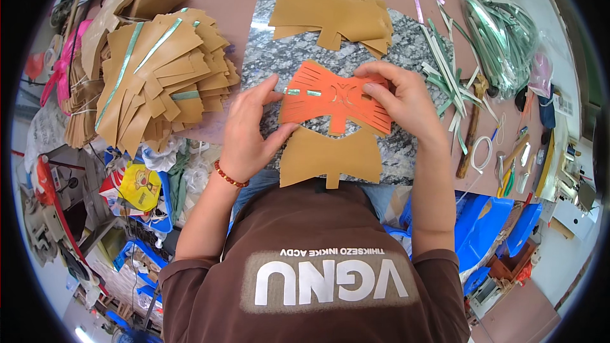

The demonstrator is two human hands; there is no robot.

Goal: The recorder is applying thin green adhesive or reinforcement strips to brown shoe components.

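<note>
An orange leather piece with rows of slits and a narrow tab lies over the granite slab, in front of my body. A shiny green strip shows through slits near its left end. My right hand pinches the upper right end between thumb and fingers. At the left end is my left hand, thumb and fingers apart, its tips at the edge of the piece. Closer to me lies a tan leather piece of similar outline, partly under the orange one. Beyond both, several tan pieces are stacked.
A large fanned pile of tan leather pieces covers the table's left side. Right of the granite slab lie loose green and white strips, a bagged strip bundle, a wooden-handled hammer and pliers.
</note>
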